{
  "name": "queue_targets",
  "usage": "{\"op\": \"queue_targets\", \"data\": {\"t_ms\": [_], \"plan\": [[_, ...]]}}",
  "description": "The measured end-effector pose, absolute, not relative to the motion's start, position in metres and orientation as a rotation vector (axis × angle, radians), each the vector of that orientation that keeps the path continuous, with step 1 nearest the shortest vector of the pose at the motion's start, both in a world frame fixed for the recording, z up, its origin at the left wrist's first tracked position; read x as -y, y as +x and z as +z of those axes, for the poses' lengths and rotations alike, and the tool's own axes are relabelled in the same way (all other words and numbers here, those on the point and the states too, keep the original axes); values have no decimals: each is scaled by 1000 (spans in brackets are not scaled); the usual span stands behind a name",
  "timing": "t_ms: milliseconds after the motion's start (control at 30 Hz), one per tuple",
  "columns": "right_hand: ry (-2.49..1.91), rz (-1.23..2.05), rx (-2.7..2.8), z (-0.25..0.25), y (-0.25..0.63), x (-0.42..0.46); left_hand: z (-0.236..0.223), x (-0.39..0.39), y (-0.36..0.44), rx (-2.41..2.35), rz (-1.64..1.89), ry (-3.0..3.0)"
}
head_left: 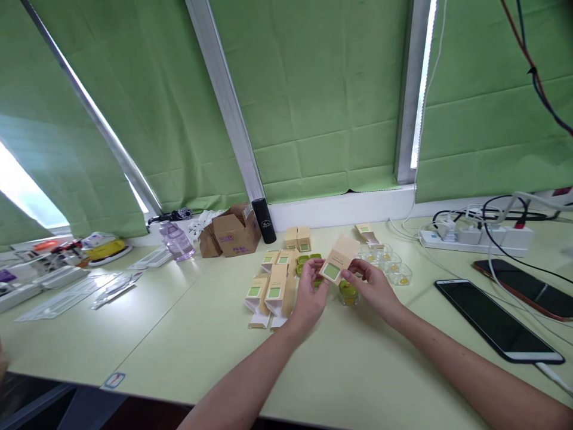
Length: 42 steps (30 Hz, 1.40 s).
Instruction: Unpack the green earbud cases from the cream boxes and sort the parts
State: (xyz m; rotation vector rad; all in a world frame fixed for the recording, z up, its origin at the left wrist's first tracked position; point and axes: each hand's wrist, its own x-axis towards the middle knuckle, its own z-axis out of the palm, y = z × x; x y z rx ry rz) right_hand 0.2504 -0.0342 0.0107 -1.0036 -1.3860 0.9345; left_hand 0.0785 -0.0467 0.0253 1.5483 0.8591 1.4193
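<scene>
A small beige carton point(342, 249) with a green square on its front is held tilted above the table. My left hand point(312, 289) grips its left side and my right hand point(372, 286) its right lower side. Under the carton, between my hands, stands a small clear jar with a green lid point(348, 292). More green lids point(303, 260) show partly behind my left hand. Several beige cartons point(276, 285) lie close together to the left, the nearest with open white flaps. Clear jars with yellow centres point(388, 263) are grouped behind my right hand.
Two cartons point(298, 237) stand farther back, beside a black cylinder point(264, 221) and an open cardboard box point(236, 230). A bottle of purple liquid point(176, 242) is to the left. Phones point(496, 316), cables and a white power strip point(477, 236) occupy the right.
</scene>
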Motion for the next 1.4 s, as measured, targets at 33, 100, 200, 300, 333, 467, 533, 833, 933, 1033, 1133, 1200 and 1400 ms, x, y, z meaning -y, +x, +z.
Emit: {"op": "queue_targets", "data": {"t_ms": [33, 100, 200, 300, 333, 467, 533, 833, 933, 1033, 1133, 1200, 1400], "plan": [[-1003, 934, 1391, 11, 250, 35, 25, 47, 78, -859, 1420, 1550], [-1001, 943, 1399, 11, 250, 35, 26, 47, 78, -859, 1416, 1557], [-988, 958, 1406, 11, 250, 35, 25, 48, 77, -863, 1414, 1575], [-960, 964, 1416, 11, 251, 34, 26, 49, 77, -862, 1420, 1588], [-955, 963, 1418, 11, 251, 33, 26, 49, 77, -860, 1422, 1589], [-953, 965, 1415, 11, 251, 33, 26, 48, 77, -856, 1425, 1584], [-954, 978, 1404, 12, 251, 34, 25, 47, 77, -858, 1430, 1584], [-937, 1063, 1306, 8, 251, 32, 26, 49, 77, -825, 1423, 1551], [-932, 1127, 1220, 10, 251, 32, 24, 49, 76, -784, 1396, 1536], [-922, 1179, 1190, 14, 252, 33, 24, 49, 73, -765, 1396, 1540], [-916, 1202, 1190, 15, 252, 35, 28, 52, 71, -777, 1429, 1587], [-919, 1193, 1186, 15, 251, 35, 32, 55, 70, -835, 1469, 1646], [-891, 1185, 1214, 14, 250, 35, 31, 55, 72, -1057, 1544, 1766]]}}
